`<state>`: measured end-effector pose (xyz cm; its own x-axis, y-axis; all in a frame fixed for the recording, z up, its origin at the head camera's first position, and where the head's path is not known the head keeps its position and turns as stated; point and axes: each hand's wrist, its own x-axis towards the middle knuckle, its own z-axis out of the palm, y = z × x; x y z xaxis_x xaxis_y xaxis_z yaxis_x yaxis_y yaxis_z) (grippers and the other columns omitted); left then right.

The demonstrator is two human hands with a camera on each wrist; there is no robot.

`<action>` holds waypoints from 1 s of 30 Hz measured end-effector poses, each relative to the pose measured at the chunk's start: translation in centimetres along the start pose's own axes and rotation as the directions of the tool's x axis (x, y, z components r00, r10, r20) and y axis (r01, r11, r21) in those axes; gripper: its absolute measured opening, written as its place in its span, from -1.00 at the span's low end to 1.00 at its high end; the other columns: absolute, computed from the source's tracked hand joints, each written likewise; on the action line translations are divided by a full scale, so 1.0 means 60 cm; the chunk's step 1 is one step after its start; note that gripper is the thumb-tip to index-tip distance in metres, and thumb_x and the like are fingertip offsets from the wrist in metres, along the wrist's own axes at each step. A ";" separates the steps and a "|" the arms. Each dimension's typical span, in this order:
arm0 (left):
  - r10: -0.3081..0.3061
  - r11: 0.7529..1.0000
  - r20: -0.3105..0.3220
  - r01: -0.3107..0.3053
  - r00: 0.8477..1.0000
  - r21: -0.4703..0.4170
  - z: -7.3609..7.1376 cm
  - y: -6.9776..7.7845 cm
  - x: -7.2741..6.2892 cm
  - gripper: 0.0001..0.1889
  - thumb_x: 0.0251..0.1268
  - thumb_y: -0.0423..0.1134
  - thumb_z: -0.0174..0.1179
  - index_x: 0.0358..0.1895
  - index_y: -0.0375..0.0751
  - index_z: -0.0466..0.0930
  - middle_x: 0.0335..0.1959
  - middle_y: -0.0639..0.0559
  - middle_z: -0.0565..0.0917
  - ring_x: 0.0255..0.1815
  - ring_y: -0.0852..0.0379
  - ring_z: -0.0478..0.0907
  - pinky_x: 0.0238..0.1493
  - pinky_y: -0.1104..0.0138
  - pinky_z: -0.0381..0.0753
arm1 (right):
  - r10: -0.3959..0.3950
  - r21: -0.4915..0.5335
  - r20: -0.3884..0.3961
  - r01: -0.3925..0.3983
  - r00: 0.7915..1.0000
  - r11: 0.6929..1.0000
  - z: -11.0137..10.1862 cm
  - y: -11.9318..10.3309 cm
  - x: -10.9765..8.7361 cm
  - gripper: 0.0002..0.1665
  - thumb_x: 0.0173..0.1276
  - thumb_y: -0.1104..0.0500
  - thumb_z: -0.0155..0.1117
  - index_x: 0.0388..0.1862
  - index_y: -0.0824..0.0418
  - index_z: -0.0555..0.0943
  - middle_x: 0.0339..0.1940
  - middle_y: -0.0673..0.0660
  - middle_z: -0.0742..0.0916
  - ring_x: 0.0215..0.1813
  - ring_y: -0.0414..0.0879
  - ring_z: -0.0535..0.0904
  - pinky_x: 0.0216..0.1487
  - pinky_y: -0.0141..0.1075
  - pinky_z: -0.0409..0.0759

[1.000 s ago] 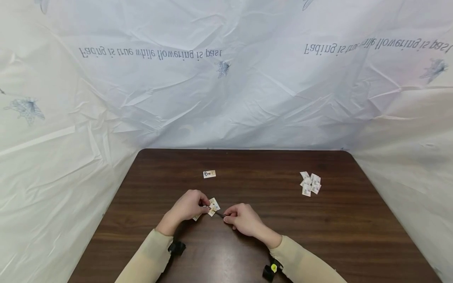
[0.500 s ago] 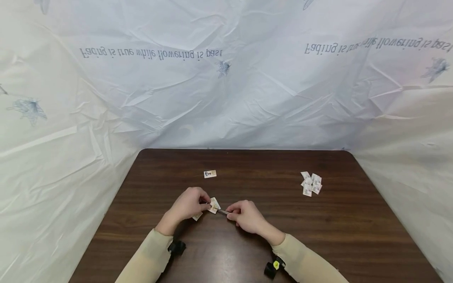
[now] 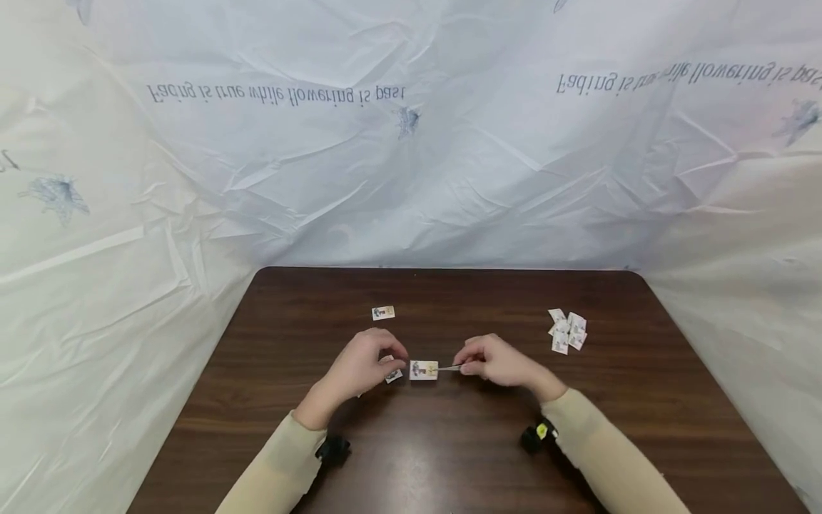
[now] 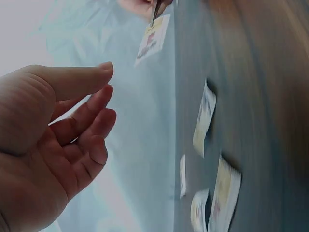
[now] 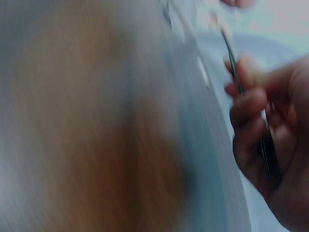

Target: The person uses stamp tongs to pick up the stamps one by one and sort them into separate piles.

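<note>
My right hand (image 3: 499,363) pinches a pair of slim dark tweezers (image 5: 231,50), whose tips hold the end of a small printed card (image 3: 422,370). In the left wrist view that card hangs above the tabletop. My left hand (image 3: 359,365) is just left of it, fingers loosely bent and thumb apart, with nothing between them. Beneath and beside the left hand lie other small cards, one of them a printed card (image 3: 394,375) partly covered by the fingers. The right wrist view is blurred.
A single card (image 3: 383,313) lies farther back on the dark wooden table (image 3: 475,442). To the right is a loose, overlapping pile of several cards (image 3: 560,343). A white printed sheet (image 3: 411,178) hangs behind the table and along its sides.
The right hand has moved right and slightly away from me, drawing the tweezed card clear of the left hand. The left hand has let go of that card and shifted slightly right.
</note>
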<state>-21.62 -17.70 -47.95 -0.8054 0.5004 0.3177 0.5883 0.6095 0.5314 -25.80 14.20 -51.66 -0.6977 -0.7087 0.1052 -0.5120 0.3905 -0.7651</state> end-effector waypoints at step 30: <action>-0.067 0.997 0.405 0.077 0.912 -0.011 0.126 0.025 0.108 -0.95 0.31 -0.29 0.53 -0.29 -0.04 0.86 -0.45 0.33 0.70 -0.42 0.41 0.57 -0.26 0.46 0.58 | 0.191 -0.012 0.283 -0.196 0.940 0.981 -0.085 0.064 -0.003 -0.84 0.48 0.29 0.43 -0.04 0.20 0.85 -0.36 0.01 0.69 -0.58 -0.21 0.47 -0.49 -0.31 0.49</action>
<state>-25.44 -8.90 -51.04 -0.7445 0.6646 -0.0634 0.5233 0.6399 0.5628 -30.20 18.87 -51.39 -0.6120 -0.7575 -0.2272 -0.3715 0.5290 -0.7630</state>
